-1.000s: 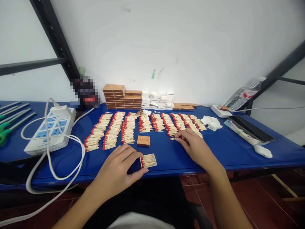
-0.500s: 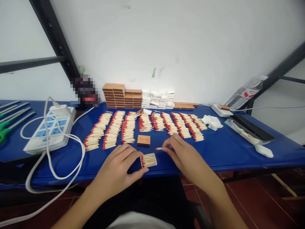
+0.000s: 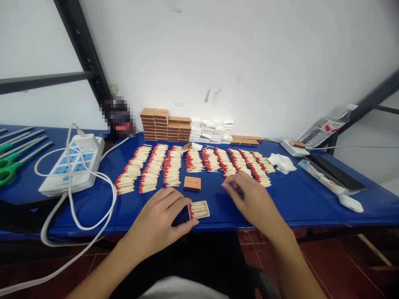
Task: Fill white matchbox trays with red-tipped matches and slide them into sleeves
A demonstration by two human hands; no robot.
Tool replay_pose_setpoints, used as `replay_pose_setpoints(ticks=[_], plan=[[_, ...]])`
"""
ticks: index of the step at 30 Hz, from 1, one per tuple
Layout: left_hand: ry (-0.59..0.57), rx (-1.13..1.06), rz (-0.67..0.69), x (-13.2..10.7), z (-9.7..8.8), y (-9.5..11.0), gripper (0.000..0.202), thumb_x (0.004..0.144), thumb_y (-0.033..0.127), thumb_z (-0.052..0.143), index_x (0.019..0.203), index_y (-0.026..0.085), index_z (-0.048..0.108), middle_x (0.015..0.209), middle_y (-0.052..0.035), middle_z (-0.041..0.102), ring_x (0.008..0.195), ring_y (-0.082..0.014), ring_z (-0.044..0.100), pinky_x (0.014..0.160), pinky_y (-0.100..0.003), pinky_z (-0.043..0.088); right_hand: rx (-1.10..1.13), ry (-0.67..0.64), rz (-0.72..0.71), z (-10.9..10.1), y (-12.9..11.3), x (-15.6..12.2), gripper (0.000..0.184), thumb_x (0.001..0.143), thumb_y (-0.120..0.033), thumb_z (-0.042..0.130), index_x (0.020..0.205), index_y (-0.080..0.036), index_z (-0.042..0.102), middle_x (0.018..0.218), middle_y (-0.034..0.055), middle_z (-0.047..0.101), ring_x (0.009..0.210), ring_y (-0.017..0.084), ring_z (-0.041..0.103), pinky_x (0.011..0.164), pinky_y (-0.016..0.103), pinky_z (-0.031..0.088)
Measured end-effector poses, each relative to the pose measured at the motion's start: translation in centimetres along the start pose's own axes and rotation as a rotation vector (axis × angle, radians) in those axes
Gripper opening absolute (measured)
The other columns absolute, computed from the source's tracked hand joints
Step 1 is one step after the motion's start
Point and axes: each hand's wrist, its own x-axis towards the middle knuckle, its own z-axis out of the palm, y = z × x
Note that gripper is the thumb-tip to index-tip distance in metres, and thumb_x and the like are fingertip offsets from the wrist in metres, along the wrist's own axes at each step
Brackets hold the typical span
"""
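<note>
My left hand point(image 3: 166, 216) grips a small white matchbox tray point(image 3: 205, 203) at its left end, between thumb and fingers. The tray lies at the front of the table and holds several red-headed matches point(image 3: 198, 210), heads to the left. Just behind it rests an orange matchbox cover point(image 3: 192, 183) with red lettering. To the right, my right hand point(image 3: 249, 197) hovers over the table with fingers loosely curved and a small gap at the tips; no match shows in them. Beyond both hands, loose matches point(image 3: 152, 168) lie in several slanting rows.
Stacked brown matchboxes point(image 3: 165, 128) and white trays point(image 3: 212, 132) stand against the wall. A white power strip point(image 3: 73, 166) with looping cables and green-handled scissors point(image 3: 12, 170) lie left. At right are crumpled white paper point(image 3: 282, 162), a phone point(image 3: 336, 172) and a plastic bottle point(image 3: 327, 124).
The match that was pinched in my right hand no longer shows there. That hand has shifted slightly right and its fingertips have loosened. My left hand stays on the tray; the view has turned slightly.
</note>
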Motion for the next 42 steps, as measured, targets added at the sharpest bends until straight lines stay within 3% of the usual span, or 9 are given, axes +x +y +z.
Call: replay_pose_setpoints(ticks=[3,6,29,33,37,42], plan=[[-0.004,0.005,-0.004,0.0,0.0,0.0,0.022,0.099,0.03,0.082,0.114,0.02,0.069,0.101,-0.0058,0.074,0.094,-0.0251,0.067,0.088,-0.042,0.055,-0.07,0.039,0.068,-0.1,3.7,0.2,0.015,0.109,-0.03,0.058,0.107,-0.022,0.071,0.095,0.0059,0.068,0.083,0.023,0.067,0.072,0.036,0.05],[-0.005,0.016,0.0,0.1,-0.1,0.1,0.023,0.098,0.03,0.083,0.114,0.019,0.07,0.1,-0.0059,0.074,0.093,-0.0254,0.068,0.088,-0.042,0.056,-0.067,0.025,0.098,0.1,5.3,0.1,0.019,0.108,-0.032,0.057,0.108,-0.023,0.073,0.096,0.007,0.067,0.083,0.024,0.067,0.073,0.037,0.052],[0.005,0.021,0.012,0.2,-0.1,0.1,0.024,0.098,0.031,0.083,0.115,0.021,0.069,0.101,-0.0062,0.075,0.093,-0.025,0.068,0.088,-0.042,0.057,-0.031,-0.127,0.134,-0.1,5.3,0.1,0.023,0.114,-0.036,0.046,0.098,-0.024,0.058,0.107,0.0084,0.066,0.092,0.025,0.067,0.08,0.038,0.053],[0.006,0.019,0.013,0.2,-0.2,0.1,0.025,0.097,0.03,0.084,0.115,0.021,0.068,0.1,-0.0058,0.075,0.093,-0.025,0.068,0.088,-0.042,0.057,0.01,-0.113,0.121,-0.3,3.5,-0.1,0.023,0.114,-0.036,0.045,0.098,-0.025,0.057,0.106,0.0089,0.065,0.092,0.026,0.068,0.081,0.04,0.054],[0.004,0.014,0.006,0.3,-0.2,0.1,0.024,0.097,0.03,0.083,0.115,0.022,0.068,0.101,-0.0059,0.075,0.093,-0.0247,0.068,0.088,-0.042,0.057,0.085,-0.158,0.027,-0.4,-0.8,-0.6,0.019,0.116,-0.034,0.047,0.104,-0.025,0.057,0.106,0.0066,0.066,0.09,0.022,0.069,0.082,0.038,0.055],[-0.003,0.008,0.008,0.3,-0.2,0.1,0.023,0.098,0.03,0.081,0.115,0.021,0.068,0.1,-0.0059,0.075,0.092,-0.0249,0.067,0.085,-0.041,0.056,-0.02,-0.184,-0.156,0.8,-5.6,-1.4,0.015,0.115,-0.023,0.047,0.105,-0.024,0.058,0.102,0.0043,0.064,0.082,0.02,0.066,0.067,0.033,0.05]])
